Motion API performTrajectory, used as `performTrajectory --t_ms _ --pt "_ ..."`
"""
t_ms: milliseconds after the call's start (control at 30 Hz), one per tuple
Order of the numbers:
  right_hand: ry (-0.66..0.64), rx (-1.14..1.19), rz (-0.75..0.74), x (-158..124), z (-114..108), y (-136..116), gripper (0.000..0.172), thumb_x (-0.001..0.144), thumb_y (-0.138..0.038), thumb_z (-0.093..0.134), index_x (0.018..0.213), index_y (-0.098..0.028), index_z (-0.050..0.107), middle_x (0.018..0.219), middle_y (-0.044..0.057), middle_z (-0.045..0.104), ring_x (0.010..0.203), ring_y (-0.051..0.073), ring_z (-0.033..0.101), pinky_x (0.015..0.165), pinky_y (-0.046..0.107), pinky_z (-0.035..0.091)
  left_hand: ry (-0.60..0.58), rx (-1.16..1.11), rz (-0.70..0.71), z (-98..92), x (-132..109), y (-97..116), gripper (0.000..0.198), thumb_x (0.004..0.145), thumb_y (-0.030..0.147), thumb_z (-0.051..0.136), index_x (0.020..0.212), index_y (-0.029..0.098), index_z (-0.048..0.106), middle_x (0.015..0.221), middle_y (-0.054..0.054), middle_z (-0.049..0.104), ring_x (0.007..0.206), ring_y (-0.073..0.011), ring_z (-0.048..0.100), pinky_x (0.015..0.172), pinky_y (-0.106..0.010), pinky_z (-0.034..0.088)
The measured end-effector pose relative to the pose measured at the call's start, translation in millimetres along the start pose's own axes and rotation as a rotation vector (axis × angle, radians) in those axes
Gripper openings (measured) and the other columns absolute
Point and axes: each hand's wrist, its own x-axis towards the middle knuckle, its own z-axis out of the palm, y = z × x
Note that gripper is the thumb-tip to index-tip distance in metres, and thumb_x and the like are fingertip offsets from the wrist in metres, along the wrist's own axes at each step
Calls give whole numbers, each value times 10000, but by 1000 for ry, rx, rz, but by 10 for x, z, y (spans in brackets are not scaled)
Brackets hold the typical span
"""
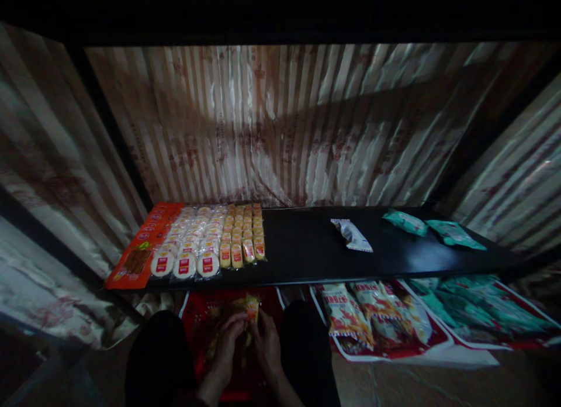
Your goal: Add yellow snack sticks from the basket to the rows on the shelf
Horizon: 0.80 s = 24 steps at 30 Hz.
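Observation:
My left hand (227,347) and my right hand (266,341) are together over a red basket (189,320) on the floor between my knees. Their fingers close on a small yellow wrapped snack roll (252,307), which stands upright between them. More yellowish packs lie dimly in the basket, partly hidden by my hands. On the black shelf (298,246) in front, several rows of similar wrapped snack rolls (242,234) are lined up. To their left are rows of round white rice crackers (184,243) in clear wrappers, then orange packets (142,246).
A white-and-blue packet (352,234) and two green packets (405,223) lie on the shelf's right part. Below are a basket of red-and-white snack bags (372,307) and one of green bags (486,307). Striped sheeting (280,126) encloses the back and sides; an upper shelf (280,21) hangs overhead.

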Motion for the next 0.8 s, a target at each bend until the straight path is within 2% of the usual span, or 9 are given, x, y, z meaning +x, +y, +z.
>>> performTrajectory --t_ms 200,500,800 --pt "47 32 10 12 21 29 510 779 -492 523 1135 -138 613 1161 142 648 1074 264 608 913 376 491 4 48 -6 10 32 30 350 565 393 665 825 161 693 979 -119 689 1002 -268 604 930 -368 442" --pt "53 33 -16 17 12 16 469 784 -439 512 1126 -135 614 1158 137 652 1071 247 610 922 375 487 11 101 14 28 22 -23 308 618 349 606 859 173 683 1026 -107 679 1055 -264 582 954 -354 422" --pt "21 49 -31 9 -28 -47 437 794 -428 511 1115 -156 627 1122 122 670 1042 234 622 915 364 486 13 43 23 78 -30 78 367 605 338 649 918 150 683 1050 -118 677 1049 -254 591 965 -360 415"
